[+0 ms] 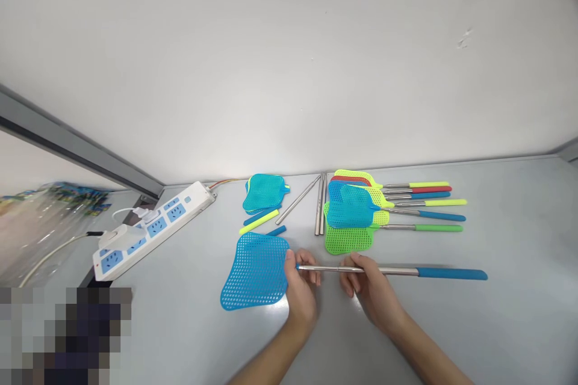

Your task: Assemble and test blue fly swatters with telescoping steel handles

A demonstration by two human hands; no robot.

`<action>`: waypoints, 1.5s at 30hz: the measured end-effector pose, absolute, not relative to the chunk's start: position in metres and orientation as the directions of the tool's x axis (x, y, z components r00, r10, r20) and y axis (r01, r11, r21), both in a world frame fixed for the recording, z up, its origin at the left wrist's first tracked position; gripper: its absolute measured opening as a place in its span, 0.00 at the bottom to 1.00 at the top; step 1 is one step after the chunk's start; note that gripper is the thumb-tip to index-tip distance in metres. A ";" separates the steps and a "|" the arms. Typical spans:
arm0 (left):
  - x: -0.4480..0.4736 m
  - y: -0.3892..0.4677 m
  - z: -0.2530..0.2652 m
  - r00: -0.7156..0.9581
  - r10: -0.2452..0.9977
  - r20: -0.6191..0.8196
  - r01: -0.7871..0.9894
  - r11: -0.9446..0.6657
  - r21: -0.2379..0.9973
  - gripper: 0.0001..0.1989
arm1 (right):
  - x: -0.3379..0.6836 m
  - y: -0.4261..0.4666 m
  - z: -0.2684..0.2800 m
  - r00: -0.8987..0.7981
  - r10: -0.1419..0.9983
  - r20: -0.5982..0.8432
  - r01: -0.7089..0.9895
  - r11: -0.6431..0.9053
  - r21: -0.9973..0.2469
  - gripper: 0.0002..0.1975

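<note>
A blue fly swatter with a perforated head, a telescopic metal rod and a blue grip lies level across the front of the table, between both hands. My left hand is closed at the neck, where the head meets the rod, thumb on the head's edge. Farther right, my right hand pinches the metal rod near its middle. Beyond it lies a group of swatters, among them a green swatter and a blue swatter, handles pointing right.
Loose swatter heads, a yellow grip sleeve and bare metal rods lie near the wall. A white power strip with plugs and cables is at left. Clear plastic packaging sits beyond the frame bar.
</note>
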State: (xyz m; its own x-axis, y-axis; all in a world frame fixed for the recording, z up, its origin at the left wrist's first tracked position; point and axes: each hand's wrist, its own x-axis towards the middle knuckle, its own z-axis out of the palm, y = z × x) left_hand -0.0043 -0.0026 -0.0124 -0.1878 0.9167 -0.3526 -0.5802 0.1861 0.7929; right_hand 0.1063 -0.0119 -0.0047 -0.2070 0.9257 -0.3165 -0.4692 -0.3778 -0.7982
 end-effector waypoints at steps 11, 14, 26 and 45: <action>0.000 -0.011 -0.008 -0.183 0.944 -0.276 -0.581 0.122 0.805 0.25 | 0.100 -0.018 -0.008 -0.246 0.928 -0.279 -0.499 -0.368 -0.784 0.23; -0.001 -0.011 -0.008 -0.191 0.940 -0.281 -0.551 0.134 0.824 0.25 | 0.099 -0.018 -0.011 -0.250 0.929 -0.273 -0.486 -0.364 -0.795 0.24; 0.002 -0.015 -0.004 -0.151 0.933 -0.328 -0.576 0.187 0.796 0.27 | 0.095 -0.020 -0.010 -0.233 0.938 -0.257 -0.574 -0.346 -0.742 0.23; 0.002 -0.013 -0.006 -0.129 0.927 -0.353 -0.539 0.233 0.810 0.26 | 0.099 -0.015 -0.006 -0.204 0.911 -0.360 -0.528 -0.412 -0.743 0.24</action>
